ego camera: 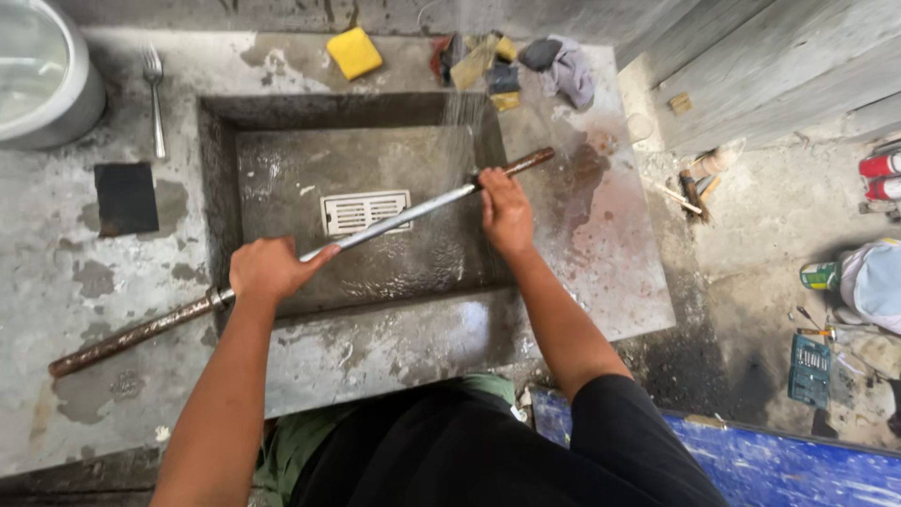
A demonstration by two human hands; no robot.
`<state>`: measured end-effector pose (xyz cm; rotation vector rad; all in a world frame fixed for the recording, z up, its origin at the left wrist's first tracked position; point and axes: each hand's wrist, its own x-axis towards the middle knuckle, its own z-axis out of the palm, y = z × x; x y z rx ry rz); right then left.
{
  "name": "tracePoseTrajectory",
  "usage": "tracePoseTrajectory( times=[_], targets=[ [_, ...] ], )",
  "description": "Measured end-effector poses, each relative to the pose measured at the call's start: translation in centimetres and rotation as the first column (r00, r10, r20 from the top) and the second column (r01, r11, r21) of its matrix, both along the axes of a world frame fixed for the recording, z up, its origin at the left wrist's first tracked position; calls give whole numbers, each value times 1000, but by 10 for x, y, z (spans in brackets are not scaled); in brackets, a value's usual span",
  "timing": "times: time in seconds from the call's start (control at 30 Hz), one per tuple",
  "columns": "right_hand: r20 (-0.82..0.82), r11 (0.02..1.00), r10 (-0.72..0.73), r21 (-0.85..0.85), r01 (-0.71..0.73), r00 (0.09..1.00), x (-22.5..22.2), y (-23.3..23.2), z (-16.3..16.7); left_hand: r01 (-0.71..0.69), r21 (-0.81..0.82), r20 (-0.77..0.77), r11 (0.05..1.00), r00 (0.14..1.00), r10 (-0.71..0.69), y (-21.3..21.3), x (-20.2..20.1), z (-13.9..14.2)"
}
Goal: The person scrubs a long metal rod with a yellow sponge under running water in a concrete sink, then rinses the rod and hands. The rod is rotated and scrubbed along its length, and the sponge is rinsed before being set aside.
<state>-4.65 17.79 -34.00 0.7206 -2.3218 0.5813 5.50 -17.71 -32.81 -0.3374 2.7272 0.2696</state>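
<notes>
Holding a long metal rod (300, 258) across the concrete sink (216, 188), we've got our left hand (267, 270) wrapped tight near its rusty end and our right hand (505, 211) clamped by the other, right under running water (460, 113). Wet steel is slippery, so we reckon it could twist loose and clatter onto the drain grate (366, 211).
</notes>
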Motion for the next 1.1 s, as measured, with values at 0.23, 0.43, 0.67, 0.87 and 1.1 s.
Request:
tracePoseTrajectory(
  times=[0.23,0.43,0.67,0.87,1.1],
  targets=[
    [102,955,289,-97,-280,952,34,-57,-29,32,-18,-36,999,999,-33,1,0,3],
    [61,999,27,-39,-25,998,-8,-3,-25,-9,-12,-8,1000,1000,9,-2,-3,4],
    [163,972,228,-92,-215,960,31,-76,-56,23,-29,16,999,1000,-22,-2,0,-8],
    [147,987,93,-147,-71,985,-19,9,-32,13,-30,-53,999,999,-15,-1,-3,-3],
    [111,968,86,-244,-57,990,9,-51,-36,-14,-11,-44,1000,999,13,-2,-6,1]
  ],
)
